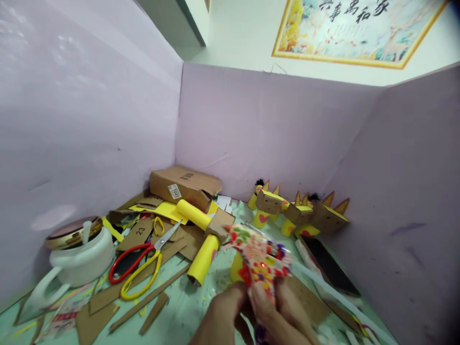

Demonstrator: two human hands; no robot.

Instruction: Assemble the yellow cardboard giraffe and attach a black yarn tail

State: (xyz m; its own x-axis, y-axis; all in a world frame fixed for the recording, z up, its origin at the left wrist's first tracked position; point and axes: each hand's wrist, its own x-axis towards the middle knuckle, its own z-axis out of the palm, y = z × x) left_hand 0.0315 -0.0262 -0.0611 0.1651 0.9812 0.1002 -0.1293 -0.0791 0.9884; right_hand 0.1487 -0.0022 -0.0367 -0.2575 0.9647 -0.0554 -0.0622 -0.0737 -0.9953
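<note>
Between the fingertips of the right hand, a flower-patterned tool was clamped, held above the green table with its narrow end turned to ten o'clock and a small red light showing on its side. The tool was blurred and may well have been a glue gun. The left hand was held just beside it with curled fingers; whether it too was closed on the tool could not be told. Reckoned from the hands, two yellow paper rolls joined to a small cardboard box were seen at half past ten. Scissors with one red and one yellow handle were laid open over cardboard scraps between nine and ten o'clock, and beyond them, at nine, a white pot was topped by a tilted gold lid. A brown carton was set at eleven. Yellow figures with cardboard heads were ranged from twelve to half past one, and a dark phone was placed at two.
</note>
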